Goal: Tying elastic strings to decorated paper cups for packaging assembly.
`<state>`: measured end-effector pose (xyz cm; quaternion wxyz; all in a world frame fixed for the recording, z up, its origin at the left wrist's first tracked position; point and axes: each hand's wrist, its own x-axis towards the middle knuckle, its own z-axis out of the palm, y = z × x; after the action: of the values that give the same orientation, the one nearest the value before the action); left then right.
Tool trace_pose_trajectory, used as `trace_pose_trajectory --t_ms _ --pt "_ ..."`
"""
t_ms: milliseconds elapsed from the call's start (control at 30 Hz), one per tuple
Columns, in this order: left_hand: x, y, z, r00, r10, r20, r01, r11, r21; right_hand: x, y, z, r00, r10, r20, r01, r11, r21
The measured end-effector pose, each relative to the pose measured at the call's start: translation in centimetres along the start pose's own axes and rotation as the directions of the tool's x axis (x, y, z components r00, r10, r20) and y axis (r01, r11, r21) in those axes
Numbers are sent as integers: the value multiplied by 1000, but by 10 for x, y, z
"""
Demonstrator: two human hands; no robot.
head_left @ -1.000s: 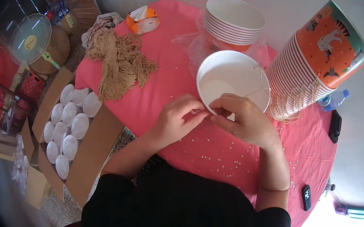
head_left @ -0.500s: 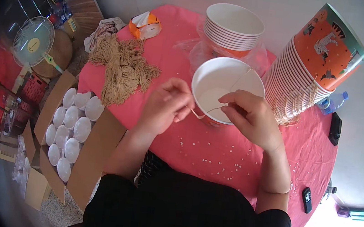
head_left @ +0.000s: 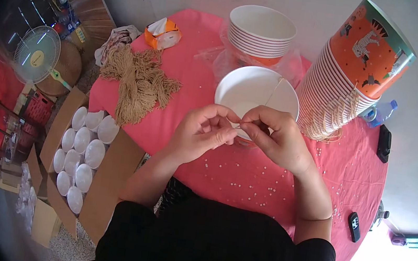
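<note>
My left hand [head_left: 204, 134] and my right hand [head_left: 280, 142] meet above the near rim of a white-lined paper bucket [head_left: 240, 88]. Each has its fingertips pinched on a thin tan cord [head_left: 273, 92]. One stretch of this cord hangs inside the bucket from the far right of its rim. Where the cord passes between my fingertips, most of it is hidden. On the table to the left lies a heap of tan cords [head_left: 138, 84]. A tall leaning stack of orange and green printed paper buckets [head_left: 370, 46] has cord loops hanging along its side.
A second stack of white-rimmed buckets [head_left: 262, 24] stands behind in clear plastic. Small white bits dot the pink tablecloth [head_left: 235, 168]. An orange tissue pack [head_left: 162, 33], a bottle [head_left: 382, 112] and a black remote [head_left: 353, 226] lie around. A carton of white cups [head_left: 81, 141] sits left.
My left hand has moved right, bringing its fingertips up to those of my right hand. The loose gap of cord between the hands has closed.
</note>
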<state>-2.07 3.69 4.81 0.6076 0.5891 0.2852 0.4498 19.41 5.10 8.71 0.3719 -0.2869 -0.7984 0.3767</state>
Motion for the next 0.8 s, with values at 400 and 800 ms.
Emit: trace_pose_trajectory --t_ms 400,800 --pt "5 2 18 957 244 -157 -138 859 494 -4 -6 -7 997 80 7 -80 968 236" --pt "8 -5 -3 981 -47 -187 53 998 30 6 12 -8 951 -276 -139 240 942 -235"
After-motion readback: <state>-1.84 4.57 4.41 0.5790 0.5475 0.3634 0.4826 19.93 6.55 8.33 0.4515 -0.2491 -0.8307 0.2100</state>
